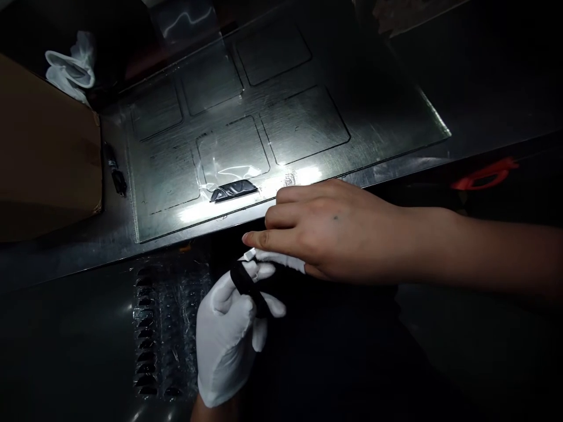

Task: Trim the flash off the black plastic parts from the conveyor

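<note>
Your left hand wore a white glove, and its fingers were curled around a small black strip, which crossed them just below the fingertips; your right hand was bare, its fingers bent and closed on a white piece that looked like the tip of the glove, though I could not tell for certain what it was; the two hands touched there, the right lying directly above the left. Just beyond your right fingers lay the shiny metal plate on the counter, marked with rectangular outlines; a dark bit of tape or film sat at the plate's near edge, a little past and to the left of your right fingertips. To the left of your left fingers lay a clear tray with rows of small pockets; farther off on that side stood a cardboard box, with a crumpled white glove beyond it; a small dark object lay between box and plate; something red showed dimly beyond your right forearm.
</note>
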`<state>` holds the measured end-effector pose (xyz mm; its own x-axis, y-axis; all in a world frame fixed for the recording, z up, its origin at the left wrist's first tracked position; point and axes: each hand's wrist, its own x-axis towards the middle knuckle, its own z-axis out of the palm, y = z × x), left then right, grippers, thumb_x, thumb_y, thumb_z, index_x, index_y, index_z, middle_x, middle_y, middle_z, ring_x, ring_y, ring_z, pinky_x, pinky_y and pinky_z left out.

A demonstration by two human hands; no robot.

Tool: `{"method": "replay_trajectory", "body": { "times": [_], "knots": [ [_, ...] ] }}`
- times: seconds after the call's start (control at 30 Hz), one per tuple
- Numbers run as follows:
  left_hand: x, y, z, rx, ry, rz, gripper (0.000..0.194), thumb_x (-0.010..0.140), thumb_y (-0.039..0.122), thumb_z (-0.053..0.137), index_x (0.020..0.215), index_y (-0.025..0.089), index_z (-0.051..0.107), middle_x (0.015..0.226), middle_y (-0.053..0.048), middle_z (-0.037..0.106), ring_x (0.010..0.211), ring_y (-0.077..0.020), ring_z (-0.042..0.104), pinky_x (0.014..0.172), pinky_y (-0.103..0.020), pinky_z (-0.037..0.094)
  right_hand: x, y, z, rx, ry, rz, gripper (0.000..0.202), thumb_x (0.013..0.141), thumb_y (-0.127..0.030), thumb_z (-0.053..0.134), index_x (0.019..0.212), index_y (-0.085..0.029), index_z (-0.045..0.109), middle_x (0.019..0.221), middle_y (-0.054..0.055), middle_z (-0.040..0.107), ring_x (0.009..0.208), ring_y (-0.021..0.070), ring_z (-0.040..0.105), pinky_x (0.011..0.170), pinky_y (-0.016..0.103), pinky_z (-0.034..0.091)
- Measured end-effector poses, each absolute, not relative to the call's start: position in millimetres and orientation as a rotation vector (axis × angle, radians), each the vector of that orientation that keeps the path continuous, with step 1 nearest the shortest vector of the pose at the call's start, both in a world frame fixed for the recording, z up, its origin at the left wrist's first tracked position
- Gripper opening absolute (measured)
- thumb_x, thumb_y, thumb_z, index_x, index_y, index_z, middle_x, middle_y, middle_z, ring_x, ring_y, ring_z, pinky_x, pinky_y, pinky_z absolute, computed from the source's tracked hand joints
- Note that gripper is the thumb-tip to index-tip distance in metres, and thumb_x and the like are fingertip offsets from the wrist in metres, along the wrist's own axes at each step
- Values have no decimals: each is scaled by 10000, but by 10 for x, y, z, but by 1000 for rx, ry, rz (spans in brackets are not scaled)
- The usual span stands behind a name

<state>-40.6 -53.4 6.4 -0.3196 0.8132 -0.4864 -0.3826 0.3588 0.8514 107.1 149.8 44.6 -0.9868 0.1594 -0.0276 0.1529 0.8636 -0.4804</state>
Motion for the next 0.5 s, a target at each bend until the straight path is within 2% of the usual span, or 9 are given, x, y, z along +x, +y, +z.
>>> {"method": "replay_trajectory", "body": {
  "times": [0.1,0.4,0.5],
  "knots": [
    [-431,-543,73,411,1419,1204,427,955,494,673,1227,167,714,794,-89,739,401,-11,437,380,-126,282,1062,1476,431,-302,-3033,731,346,1026,-213,512,1305,-222,717,1030,90,727,982,277,592,695,348,388],
    [-530,-534,6,302,1275,1144,416,985,473,623,1251,162,703,1018,-171,771,360,13,383,329,-136,145,1017,1520,482,-209,-3129,681,318,973,-99,517,1151,-201,760,932,80,715,962,283,600,736,396,453],
    [-548,-555,-20,266,1236,1141,403,983,465,629,1214,144,709,853,-124,765,332,1,373,318,-135,155,940,1490,577,-100,-3143,639,256,929,-89,558,996,-216,771,851,72,688,914,284,600,742,425,470]
  ]
}}
